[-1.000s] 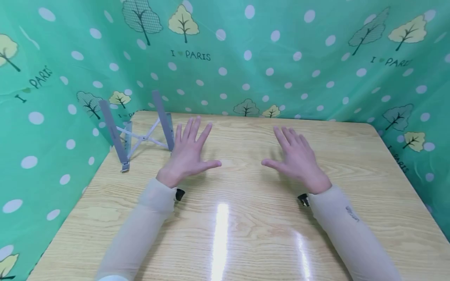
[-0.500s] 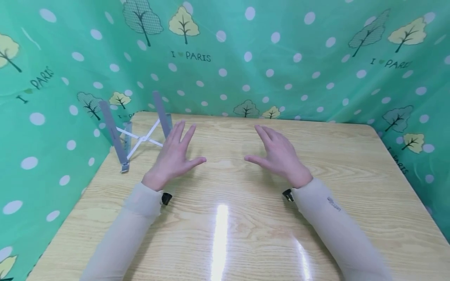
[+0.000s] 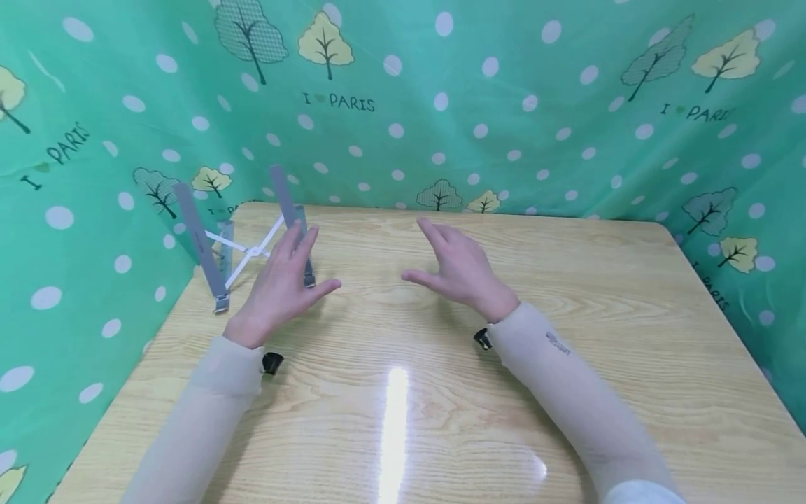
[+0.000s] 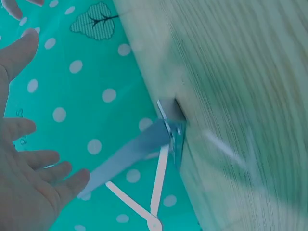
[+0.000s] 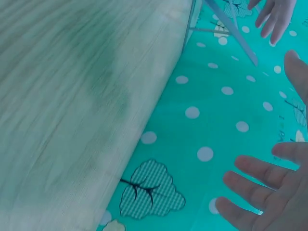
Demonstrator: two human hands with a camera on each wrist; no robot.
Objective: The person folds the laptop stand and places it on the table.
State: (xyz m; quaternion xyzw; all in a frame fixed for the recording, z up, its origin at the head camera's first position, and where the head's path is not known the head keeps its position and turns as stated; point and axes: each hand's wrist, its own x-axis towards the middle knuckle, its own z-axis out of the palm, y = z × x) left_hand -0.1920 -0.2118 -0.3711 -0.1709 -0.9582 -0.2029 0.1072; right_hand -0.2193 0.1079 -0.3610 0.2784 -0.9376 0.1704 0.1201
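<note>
From the near side of the worktop, we see two pale sleeves reach inward, with a bright streak of light on the wood between them. The right one carries a small dark print (too small for us to read). A little black device shows at the inner side of each cuff.

Beyond the cuffs, our two hands face each other, well apart. The right hand is spread wide over the middle of the worktop, thumb stretched away from the fingers. The left hand is just as wide, toward the left edge; its fingers overlap one side of the folding stand, and we cannot tell whether they touch it.

That stand sits at the far left corner, unfolded, its two long grey bars slanting upward and joined by a white crossed brace. Past the rounded far corners hangs a green cloth with white dots, drawn trees and "I PARIS" lettering, a small heart between the words; it also runs along the left and right edges.
</note>
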